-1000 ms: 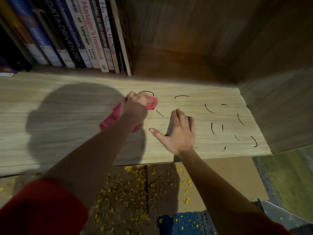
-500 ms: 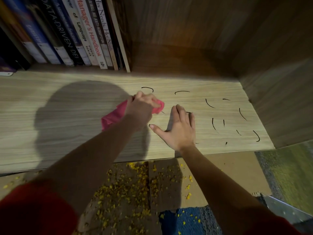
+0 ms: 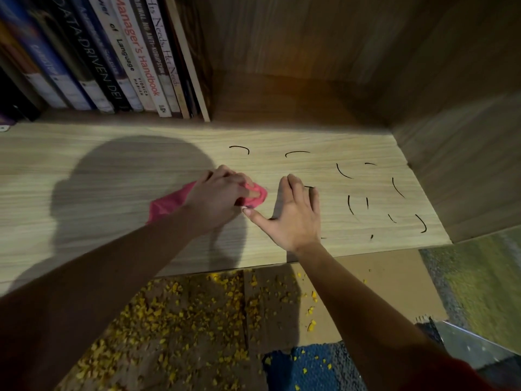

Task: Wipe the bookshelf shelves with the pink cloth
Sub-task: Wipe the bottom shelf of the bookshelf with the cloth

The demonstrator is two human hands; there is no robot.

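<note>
At shelf (image 3: pixel 93 198) middle, your left hand (image 3: pixel 217 193) grips bunched pink cloth (image 3: pixel 169 204), pressed on wood. Right hand (image 3: pixel 293 218) flat, fingers straight, just beside. Black marks (image 3: pixel 345 172) lie rightward, toward right edge, beyond right hand.

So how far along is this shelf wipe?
Done: the shelf left of the pink cloth shows no marks. In hand: the left hand grips the cloth mid-shelf, and the right hand lies flat beside it. Left: the black marks across the right side.
</note>
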